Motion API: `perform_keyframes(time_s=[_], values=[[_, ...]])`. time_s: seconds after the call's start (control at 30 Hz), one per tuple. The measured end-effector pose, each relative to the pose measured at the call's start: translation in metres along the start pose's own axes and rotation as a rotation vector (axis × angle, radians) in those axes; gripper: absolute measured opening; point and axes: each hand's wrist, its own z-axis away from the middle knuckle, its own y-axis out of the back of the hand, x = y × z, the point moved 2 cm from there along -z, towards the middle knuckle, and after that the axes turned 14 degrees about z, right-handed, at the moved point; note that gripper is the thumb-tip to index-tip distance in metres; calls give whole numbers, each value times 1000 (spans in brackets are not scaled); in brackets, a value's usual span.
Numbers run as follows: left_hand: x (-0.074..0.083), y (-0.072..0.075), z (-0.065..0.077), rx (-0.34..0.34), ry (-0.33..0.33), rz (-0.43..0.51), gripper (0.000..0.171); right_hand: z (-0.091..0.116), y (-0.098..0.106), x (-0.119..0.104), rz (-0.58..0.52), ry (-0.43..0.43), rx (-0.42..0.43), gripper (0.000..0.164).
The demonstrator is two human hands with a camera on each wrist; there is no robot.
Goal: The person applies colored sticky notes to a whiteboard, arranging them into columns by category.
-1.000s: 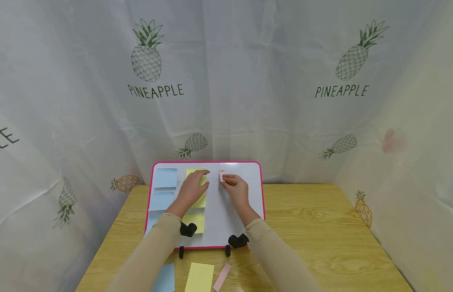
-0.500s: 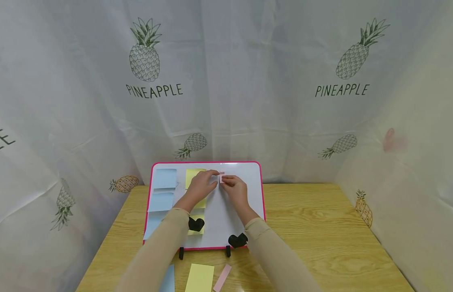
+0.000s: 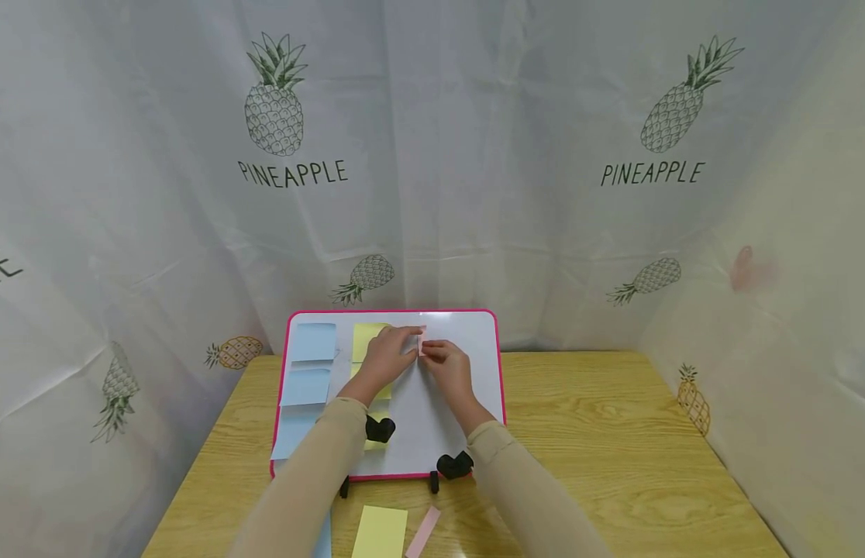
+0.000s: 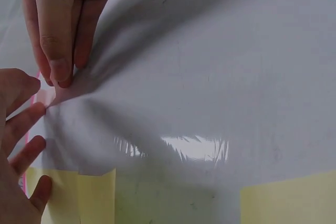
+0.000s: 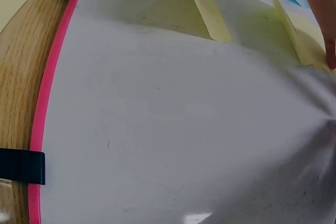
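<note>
A whiteboard (image 3: 432, 434) with a pink rim stands propped on the wooden table. Near its top, a small pink sticky note (image 3: 422, 341) lies against the surface. My right hand (image 3: 449, 372) pinches the lower part of this note between thumb and fingers. The left wrist view shows that pinch close up, with the pink note (image 4: 46, 96) bent at the fingertips. From the left, my left hand (image 3: 384, 358) reaches with spread fingers, its fingertips touching the note's edge. It partly covers yellow sticky notes (image 3: 366, 339). In the right wrist view the pinching fingers are out of frame.
Several blue sticky notes (image 3: 315, 342) run down the board's left side. On the table in front lie a yellow note pad (image 3: 380, 531), a pink strip (image 3: 423, 532) and a partly hidden blue pad (image 3: 324, 539). Black stand feet (image 3: 434, 482) hold the board's lower edge. A curtain (image 3: 474, 194) hangs behind.
My left hand has moved right, from over the yellow notes to the pink note. My right hand has slid slightly down, still pinching the note.
</note>
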Motion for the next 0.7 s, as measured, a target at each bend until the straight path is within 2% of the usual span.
perform_keyframes(time_s=[0.43,0.57,0.7], values=[[2,-5,1,17,-11,-69,42,6,3,2,-14,44,-41,19],[4,-7,1,45,-24,-100,43,8,5,6,-17,73,-62,18],[4,-9,1,84,-41,-142,43,15,10,12,-39,39,-57,16]])
